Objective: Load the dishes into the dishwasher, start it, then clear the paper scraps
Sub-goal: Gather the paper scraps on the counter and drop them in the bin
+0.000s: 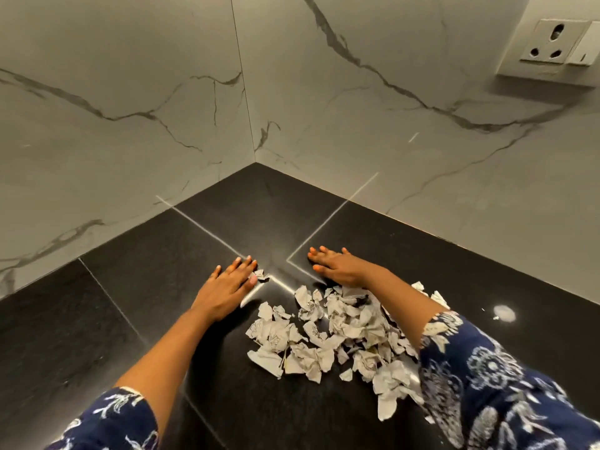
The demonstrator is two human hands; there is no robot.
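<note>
Head view: paper scraps (337,339) heap between both flat, empty hands, left hand (227,284) fingers (246,263) touching one scrap, right hand (341,269) behind the heap; bare worktop (253,206) reaches the wall corner.

Illumination is moderate and even, with a warm strip of light running along the joint where the wall tiles (373,102) meet the black countertop (136,287). The polished countertop returns one round specular glare spot at the right of the frame and thin bright reflections along its seams near the centre. Shadows under the forearms are soft and faint. Wide-angle distortion bends the wall lines and the socket plate (552,43) at the upper right. The patterned sleeves at the bottom edge are slightly soft; the centre is sharp.
</note>
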